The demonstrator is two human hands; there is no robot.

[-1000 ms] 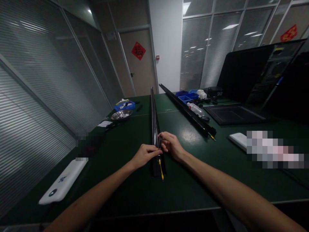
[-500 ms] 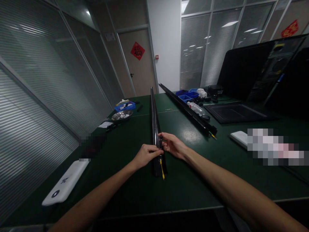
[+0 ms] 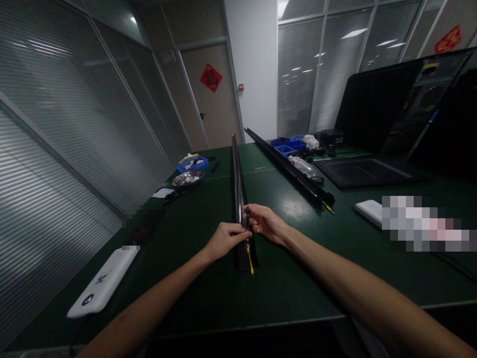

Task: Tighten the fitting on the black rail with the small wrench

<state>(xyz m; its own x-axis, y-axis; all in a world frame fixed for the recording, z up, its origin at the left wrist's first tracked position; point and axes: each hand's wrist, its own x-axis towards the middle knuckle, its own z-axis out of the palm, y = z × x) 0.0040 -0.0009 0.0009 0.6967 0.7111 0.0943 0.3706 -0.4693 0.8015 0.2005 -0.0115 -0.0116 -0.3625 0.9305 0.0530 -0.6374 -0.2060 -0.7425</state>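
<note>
A long black metal profile (image 3: 237,184) lies lengthwise on the green table (image 3: 186,278), pointing away from me. At its near end, a short yellow wire (image 3: 250,261) with a lug trails out. My right hand (image 3: 265,222) is closed around a small dark rod-shaped tool (image 3: 247,219), held roughly upright over the profile. The fingers of my left hand (image 3: 228,239) pinch at the tool's lower end, just above the wire. What sits under those fingertips is hidden.
A second black profile (image 3: 286,166) with a green-yellow wire lies to the right. Beyond it are a plastic bottle (image 3: 303,167), blue bins (image 3: 285,150) and a black panel (image 3: 368,171). At left stand a metal bowl (image 3: 188,179) and a white power bank-like device (image 3: 102,283).
Both hands stay at the near end of the profile. The fingers of my right hand have shifted very slightly about the dark tool; the view has tilted a little.
</note>
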